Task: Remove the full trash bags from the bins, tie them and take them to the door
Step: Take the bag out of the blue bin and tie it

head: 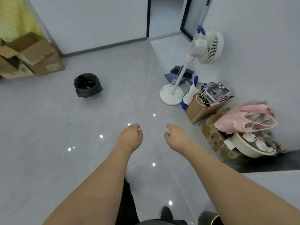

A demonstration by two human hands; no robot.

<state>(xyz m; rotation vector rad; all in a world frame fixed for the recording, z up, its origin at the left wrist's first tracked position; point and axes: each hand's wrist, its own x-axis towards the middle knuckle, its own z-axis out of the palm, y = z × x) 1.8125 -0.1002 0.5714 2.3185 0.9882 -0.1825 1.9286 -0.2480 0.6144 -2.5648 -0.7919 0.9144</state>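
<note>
A small bin lined with a black trash bag point(87, 84) stands on the grey floor at the middle left, well ahead of my hands. The bag's rim is folded over the bin and dark contents show inside. My left hand point(129, 135) and my right hand point(176, 135) are stretched forward over bare floor, side by side and about a hand's width apart. Both hold nothing, with the fingers loosely curled downward. An open doorway point(165, 17) lies in the far wall.
Cardboard boxes point(32, 56) are piled at the left wall. A white standing fan point(194, 62) leans at the right, beside a dustpan, a paper bag point(204, 106), a box with pink cloth point(243, 119) and a basin. A dark round object point(209, 218) sits at the bottom right.
</note>
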